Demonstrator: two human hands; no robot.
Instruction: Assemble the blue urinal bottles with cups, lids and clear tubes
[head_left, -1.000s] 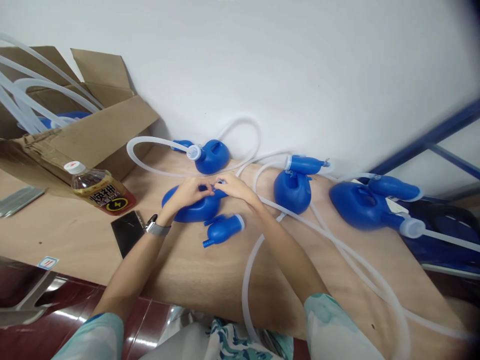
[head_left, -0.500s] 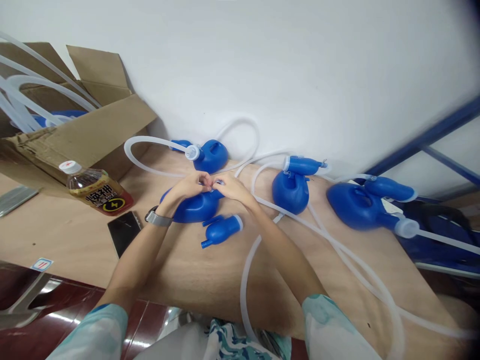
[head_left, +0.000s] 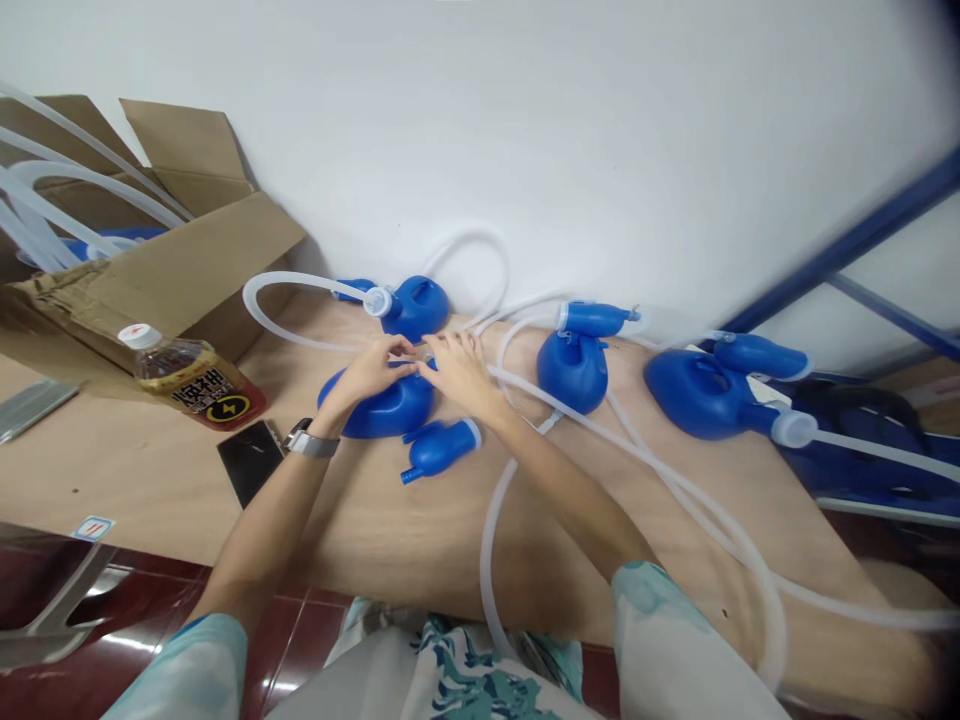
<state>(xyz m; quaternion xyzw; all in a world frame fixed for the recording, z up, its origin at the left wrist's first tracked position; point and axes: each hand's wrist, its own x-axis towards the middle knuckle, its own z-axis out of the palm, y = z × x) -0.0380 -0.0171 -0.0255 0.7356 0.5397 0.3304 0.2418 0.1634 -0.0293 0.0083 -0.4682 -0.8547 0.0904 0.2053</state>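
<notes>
A blue plastic urinal bottle (head_left: 390, 412) lies on its side on the table, its neck pointing right. At that neck, my left hand (head_left: 379, 368) curls its fingers and thumb. From the other side my right hand (head_left: 459, 375) closes over the same neck, fingers bent across its top. The small part between my fingertips is mostly hidden. Just in front lies a separate blue funnel-shaped receptacle (head_left: 442, 448) with a whitish rim and a ribbed spout, touched by neither hand.
More blue urinal bottles with clear hoses stand behind (head_left: 417, 308) and to the right (head_left: 574, 375), (head_left: 694, 395). A hose (head_left: 491, 540) hangs over the front edge. On the left are a drink bottle (head_left: 202, 380), a black phone (head_left: 251, 462) and an open cardboard box (head_left: 172, 270).
My fingers have shifted at the bottle's neck; the right hand's fingers now stretch farther over it, and the left fingers have spread from the thumb. The view has moved slightly.
</notes>
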